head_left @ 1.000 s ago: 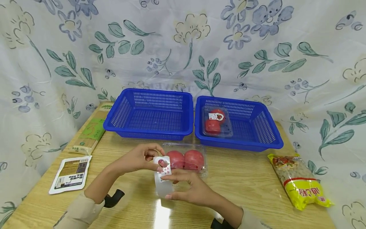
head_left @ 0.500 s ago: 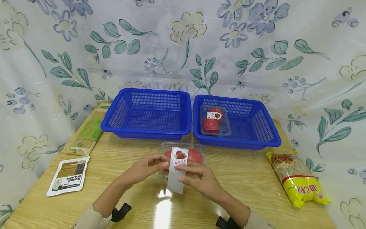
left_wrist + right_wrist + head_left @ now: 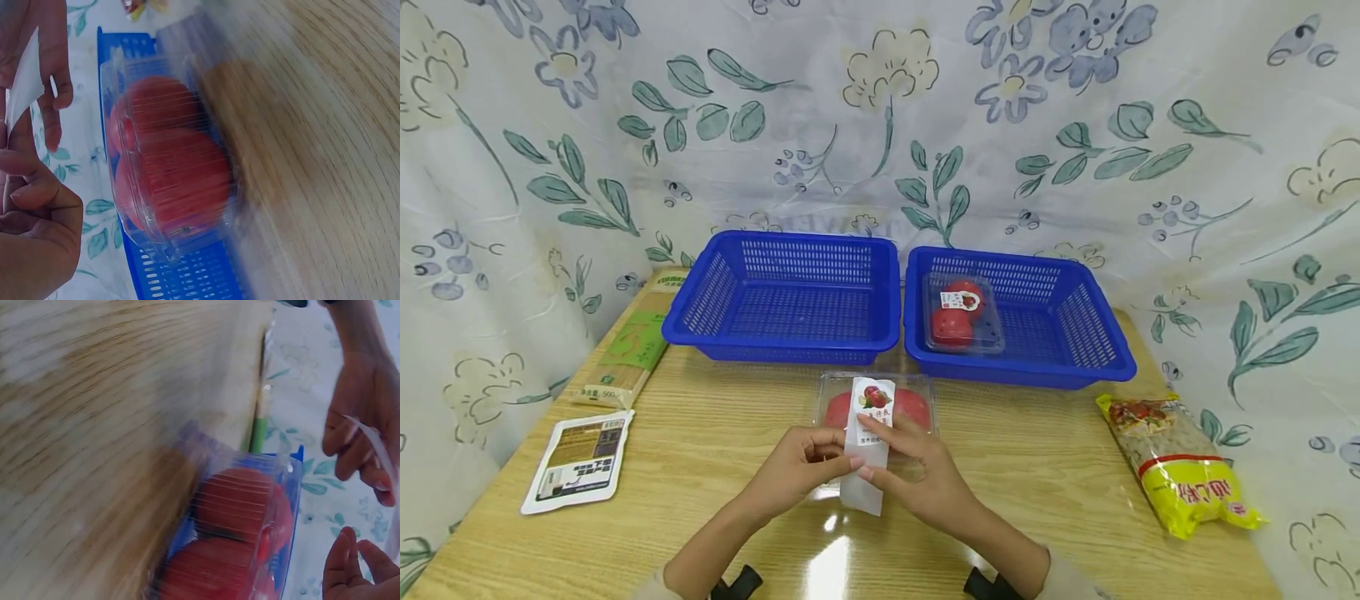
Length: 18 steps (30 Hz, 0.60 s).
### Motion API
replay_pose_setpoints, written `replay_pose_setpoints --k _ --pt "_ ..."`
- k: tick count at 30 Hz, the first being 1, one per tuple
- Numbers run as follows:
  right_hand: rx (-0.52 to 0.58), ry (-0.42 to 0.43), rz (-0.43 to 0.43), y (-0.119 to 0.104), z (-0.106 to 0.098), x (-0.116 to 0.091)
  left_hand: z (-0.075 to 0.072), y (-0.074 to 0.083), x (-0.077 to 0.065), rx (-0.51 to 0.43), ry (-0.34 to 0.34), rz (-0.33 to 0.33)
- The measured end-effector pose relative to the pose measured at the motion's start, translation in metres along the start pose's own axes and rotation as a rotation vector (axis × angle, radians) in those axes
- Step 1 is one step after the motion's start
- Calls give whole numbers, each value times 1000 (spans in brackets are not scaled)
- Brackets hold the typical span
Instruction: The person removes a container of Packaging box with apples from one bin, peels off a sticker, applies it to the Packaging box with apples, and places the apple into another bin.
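Observation:
A white paper strip (image 3: 863,492) bearing a printed fruit label (image 3: 874,398) is held up in front of a clear plastic box (image 3: 931,385). My left hand (image 3: 796,473) pinches the strip's left edge, thumb in front. From the other side my right hand (image 3: 934,473) pinches it, with a finger across the label's lower part. The two thumbs nearly meet. Behind the strip, the box on the table contains round red fruits (image 3: 187,175), partly hidden in the head view. In the right wrist view the strip (image 3: 378,447) looks slightly curved between the hands.
Two blue baskets (image 3: 782,340) stand behind the box; the right one holds a labelled clear box of red fruits (image 3: 952,327). At left lie a noodle packet (image 3: 634,342) and a white pouch (image 3: 578,462). A yellow food bag (image 3: 1183,467) lies at right.
Both hands have carried the strip rightward in front of the box. Lately my left hand has slid lower along the strip, near my right thumb. The baskets and packets keep their places.

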State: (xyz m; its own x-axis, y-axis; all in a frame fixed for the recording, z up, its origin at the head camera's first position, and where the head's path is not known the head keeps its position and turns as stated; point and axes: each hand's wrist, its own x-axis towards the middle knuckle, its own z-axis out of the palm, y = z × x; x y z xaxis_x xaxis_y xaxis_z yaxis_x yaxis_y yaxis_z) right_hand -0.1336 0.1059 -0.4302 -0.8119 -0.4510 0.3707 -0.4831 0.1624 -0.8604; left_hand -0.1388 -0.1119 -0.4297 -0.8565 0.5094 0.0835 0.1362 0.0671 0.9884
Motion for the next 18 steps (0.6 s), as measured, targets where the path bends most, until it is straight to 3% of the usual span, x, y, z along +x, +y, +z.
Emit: replay_pose_setpoints --k 3,7,13,18 --pt "-29 -1 -91 4 4 -1 2 1 -1 61 38 27" --pt "69 -31 -115 6 8 -3 5 4 0 127 73 72" --pt "360 -48 31 7 14 -5 7 7 0 139 77 67" --pt "389 54 122 4 17 -2 8 9 -1 128 72 47"
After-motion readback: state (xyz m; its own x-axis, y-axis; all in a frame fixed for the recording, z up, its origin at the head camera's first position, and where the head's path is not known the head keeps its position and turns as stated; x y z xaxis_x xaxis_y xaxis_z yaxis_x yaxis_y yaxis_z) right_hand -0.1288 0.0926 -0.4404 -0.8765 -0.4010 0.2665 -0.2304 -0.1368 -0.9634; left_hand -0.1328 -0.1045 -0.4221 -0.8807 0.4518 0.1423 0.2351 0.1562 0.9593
